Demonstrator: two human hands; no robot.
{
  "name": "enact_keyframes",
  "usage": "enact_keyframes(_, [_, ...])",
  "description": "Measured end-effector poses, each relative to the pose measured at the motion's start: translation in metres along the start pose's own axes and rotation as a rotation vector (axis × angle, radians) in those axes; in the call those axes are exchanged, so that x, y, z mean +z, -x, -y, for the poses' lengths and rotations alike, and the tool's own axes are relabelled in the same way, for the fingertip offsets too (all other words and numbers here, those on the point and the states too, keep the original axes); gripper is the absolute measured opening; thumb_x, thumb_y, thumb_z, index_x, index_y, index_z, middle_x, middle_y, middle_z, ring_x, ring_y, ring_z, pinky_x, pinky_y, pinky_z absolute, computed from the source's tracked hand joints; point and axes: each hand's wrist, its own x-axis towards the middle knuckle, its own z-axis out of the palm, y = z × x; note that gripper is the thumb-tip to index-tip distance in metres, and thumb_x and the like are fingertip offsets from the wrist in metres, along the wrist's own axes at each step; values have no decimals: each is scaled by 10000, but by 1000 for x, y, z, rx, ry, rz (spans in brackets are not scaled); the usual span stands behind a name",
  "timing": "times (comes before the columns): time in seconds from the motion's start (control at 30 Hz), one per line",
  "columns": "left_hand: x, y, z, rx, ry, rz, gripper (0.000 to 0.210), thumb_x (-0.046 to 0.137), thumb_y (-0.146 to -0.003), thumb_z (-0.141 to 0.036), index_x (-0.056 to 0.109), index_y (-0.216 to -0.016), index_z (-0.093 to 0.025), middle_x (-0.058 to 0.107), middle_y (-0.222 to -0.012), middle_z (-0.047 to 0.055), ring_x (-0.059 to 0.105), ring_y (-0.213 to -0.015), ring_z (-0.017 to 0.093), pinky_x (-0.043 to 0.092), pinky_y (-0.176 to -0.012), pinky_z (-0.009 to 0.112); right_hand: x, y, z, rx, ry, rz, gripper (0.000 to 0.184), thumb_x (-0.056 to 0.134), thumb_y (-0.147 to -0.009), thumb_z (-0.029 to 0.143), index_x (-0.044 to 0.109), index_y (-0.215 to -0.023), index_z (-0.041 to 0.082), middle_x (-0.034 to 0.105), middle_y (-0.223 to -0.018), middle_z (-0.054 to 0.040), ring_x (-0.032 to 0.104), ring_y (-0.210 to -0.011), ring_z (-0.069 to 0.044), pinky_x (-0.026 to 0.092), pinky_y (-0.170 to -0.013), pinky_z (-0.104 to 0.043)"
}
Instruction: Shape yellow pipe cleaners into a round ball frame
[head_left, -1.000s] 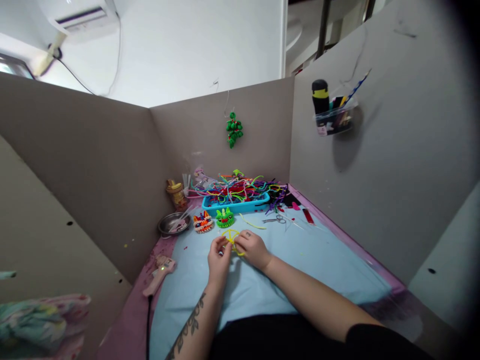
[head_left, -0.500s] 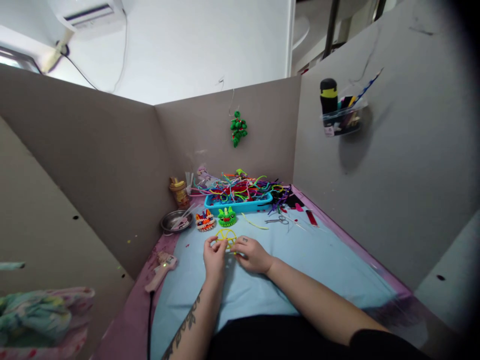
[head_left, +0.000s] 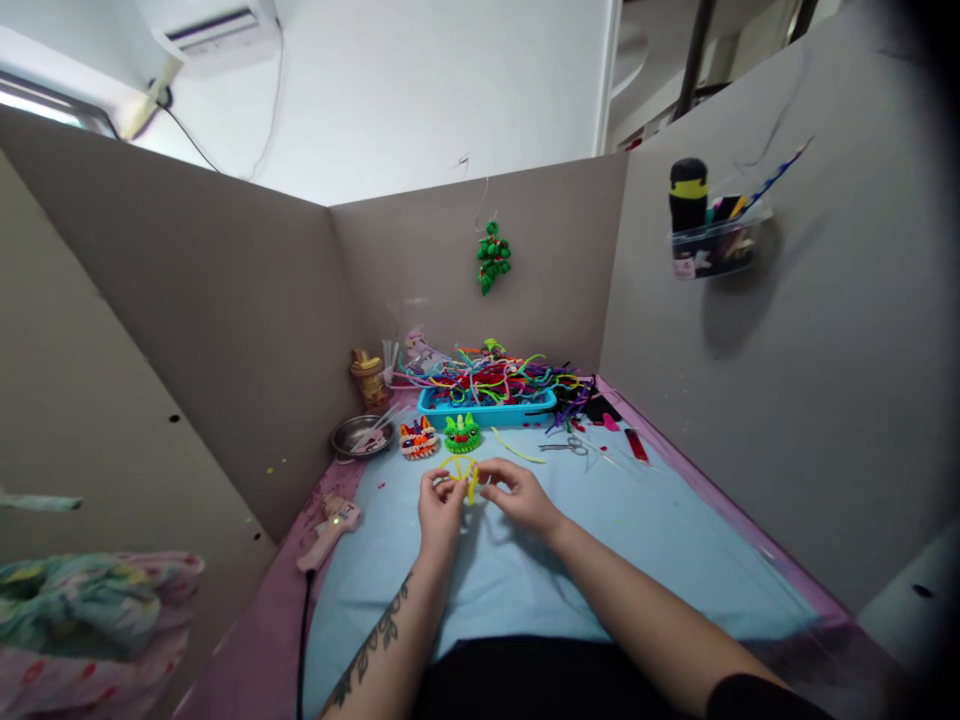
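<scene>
A yellow pipe-cleaner frame (head_left: 472,486), bent into a rounded shape with spokes, is held up between my hands over the blue cloth. My left hand (head_left: 441,508) pinches its left side with thumb and fingers. My right hand (head_left: 521,497) has its fingers closed on the right edge; the fingertips partly hide the frame. Just beyond the hands sit a green animal head (head_left: 462,435) and an orange-and-white one (head_left: 418,440), both of fuzzy pipe cleaner. A loose yellow-green pipe cleaner (head_left: 517,447) lies behind my right hand.
A blue tray (head_left: 487,412) heaped with coloured pipe cleaners stands at the back. Scissors (head_left: 566,446) lie to the right. On the left are a metal bowl (head_left: 341,440) and a pink glue gun (head_left: 330,535) with a cord. Grey panels (head_left: 465,300) enclose the table.
The view has shifted slightly, so everything appears further right. The yellow frame has turned in my hands and now looks narrower. My right fingers have moved up along its edge.
</scene>
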Motion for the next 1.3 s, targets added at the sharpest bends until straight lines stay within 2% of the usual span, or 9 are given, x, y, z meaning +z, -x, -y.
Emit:
enact_keyframes(0.1, [0,-1,0,-69,63,-7,473,713,-594,-369,419,-917,-186,616,-623,-26,570,-530,98,392,-547,198,-4,-2,-11,17,160,22,333,594,-714,161,577,-1043,210,593,-959,-50,553,-843,-155,467,-761,-310])
enact_keyframes(0.2, [0,-2,2,-113,96,25,483,724,-586,-333,420,-929,-181,623,-617,-28,563,-532,88,383,-560,188,-2,-1,-21,-44,335,12,231,592,-700,127,613,-917,205,572,-911,-50,511,-902,-184,428,-828,-353])
enact_keyframes(0.27, [0,-3,4,-111,99,61,465,711,-606,-324,427,-942,-176,622,-619,-27,559,-534,83,382,-567,188,1,0,-24,-74,405,-10,179,578,-715,124,613,-871,205,568,-873,-48,501,-882,-189,423,-814,-357])
enact_keyframes(0.43, [0,0,5,-29,49,115,436,686,-636,-330,449,-964,-168,602,-620,-33,552,-535,83,389,-559,189,5,2,-27,-119,492,-46,109,550,-776,173,604,-863,211,574,-844,-49,496,-847,-192,414,-780,-348])
enact_keyframes(0.63, [1,2,5,41,-85,125,363,623,-699,-316,477,-991,-158,612,-645,-15,573,-576,102,428,-589,211,5,4,-30,-126,560,-8,66,545,-804,222,607,-818,206,606,-803,-45,498,-818,-190,389,-769,-349])
enact_keyframes(0.83, [0,5,5,130,-264,111,310,573,-743,-298,518,-1011,-153,651,-747,39,609,-689,141,462,-674,256,7,3,-27,-54,437,-41,77,554,-777,185,616,-734,202,606,-726,-28,521,-763,-171,393,-751,-327])
enact_keyframes(1.0, [-1,8,5,248,-409,131,316,532,-782,-299,520,-1074,-180,656,-795,42,613,-714,148,463,-714,277,9,1,-28,165,209,-126,116,596,-719,196,616,-605,189,586,-668,-13,538,-720,-153,411,-719,-294])
enact_keyframes(1.13, [1,11,4,324,-467,168,300,507,-800,-279,499,-1088,-196,649,-787,29,606,-711,143,455,-720,278,8,1,-33,316,55,-132,118,625,-683,244,626,-589,173,559,-673,-7,538,-699,-146,418,-684,-278])
enact_keyframes(1.3, [2,11,4,294,-432,158,307,495,-804,-268,445,-1097,-191,631,-746,12,600,-679,137,451,-690,268,7,1,-33,323,120,-185,93,649,-638,238,602,-700,185,547,-737,5,523,-748,-154,417,-708,-285])
